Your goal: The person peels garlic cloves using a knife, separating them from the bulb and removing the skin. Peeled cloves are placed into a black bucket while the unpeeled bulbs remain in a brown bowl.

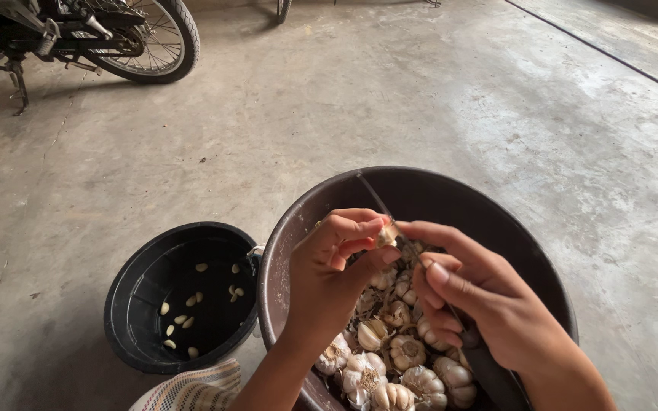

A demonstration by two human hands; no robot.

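Garlic clove (387, 235): located just above centre in the lower half of the frame, over the large bowl. It is small and pale, pinched between thumb and fingertips of the left hand (334, 266), whose fingers are curled tight around it. Its own long axis cannot be told; most of it is covered by the fingertips.

Knife (420, 266): held in the right hand (489, 304), which is closed around the dark handle at lower right. The thin blade runs on a diagonal from the handle up and to the left, its tip pointing toward the far rim of the bowl. The blade passes right against the clove; whether the edge is in it cannot be told. The right forefinger lies along the blade.

Large bowl (306, 205): round, dark brown, filling the lower centre and right of the frame. It holds many whole garlic bulbs (407, 352), white with papery skin, heaped under both hands. The hands and forearms cover part of the heap.

Black bucket (135, 281): stands on the floor at lower left, just beside the bowl, rims near touching. A scatter of peeled cloves (184, 320) lies on its bottom.

Striped cloth (192, 390): bottom edge, left of the left forearm.

Concrete floor (420, 91): grey, stained, carries both vessels.

Motorbike (78, 34): upper left corner, rear wheel and stand in view, well apart from the work.
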